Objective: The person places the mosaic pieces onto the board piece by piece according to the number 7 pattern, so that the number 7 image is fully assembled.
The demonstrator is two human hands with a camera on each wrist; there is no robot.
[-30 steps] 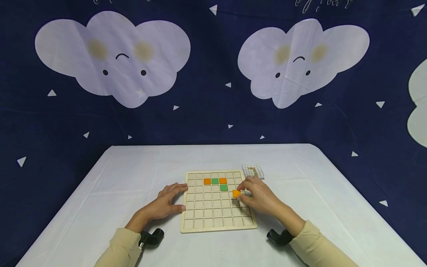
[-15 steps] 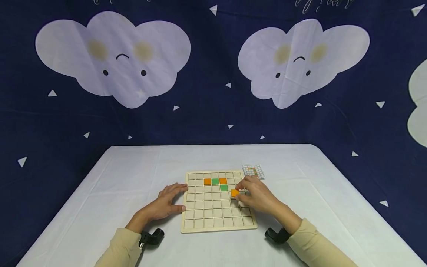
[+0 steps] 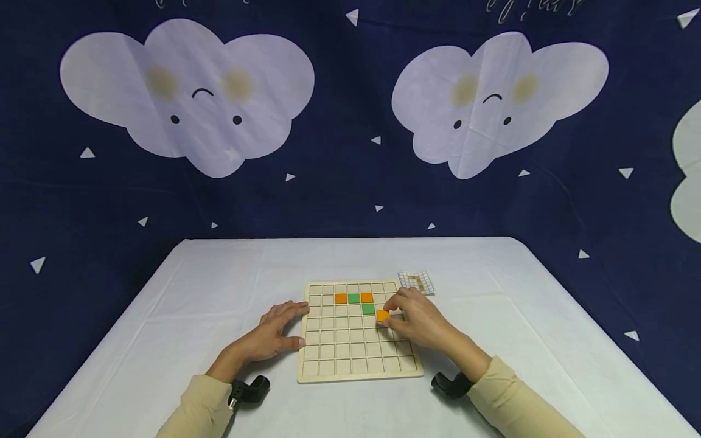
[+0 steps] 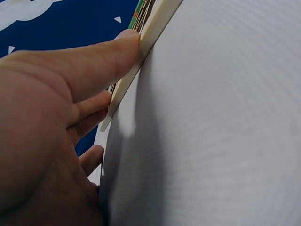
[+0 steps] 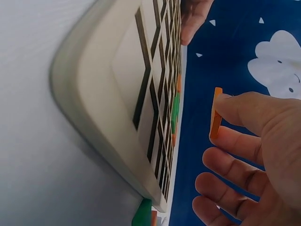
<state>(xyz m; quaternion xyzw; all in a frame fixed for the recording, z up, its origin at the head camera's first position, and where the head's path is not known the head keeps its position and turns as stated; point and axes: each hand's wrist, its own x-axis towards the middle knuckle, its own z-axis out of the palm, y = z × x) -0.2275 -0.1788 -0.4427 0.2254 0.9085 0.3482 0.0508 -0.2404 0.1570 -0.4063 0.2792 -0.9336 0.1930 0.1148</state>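
My right hand [image 3: 418, 319] pinches an orange square tile [image 5: 216, 113] between thumb and index finger, holding it above the right part of a wooden grid board [image 3: 334, 353]. In the right wrist view the tile is seen edge-on, apart from the board. Against the board's left edge rests my left hand [image 3: 268, 334], fingers spread and fairly straight; in the left wrist view its thumb [image 4: 124, 54] touches the board's side. Near the top of the grid, an orange tile [image 3: 341, 298], a green tile [image 3: 353, 298] and another orange tile [image 3: 366, 297] form a row, with a green tile [image 3: 368, 309] below the last.
A small card [image 3: 416, 280] printed with a coloured grid lies beyond the board's upper right corner. Beside the board in the right wrist view are a green piece [image 5: 142, 214] and an orange piece [image 5: 154, 218], mostly hidden in the head view. A white cloth [image 3: 219, 292] covers the table.
My right hand has moved slightly left over the board, carrying the orange tile closer to the lower green tile. The left hand has stayed at the board's left edge.
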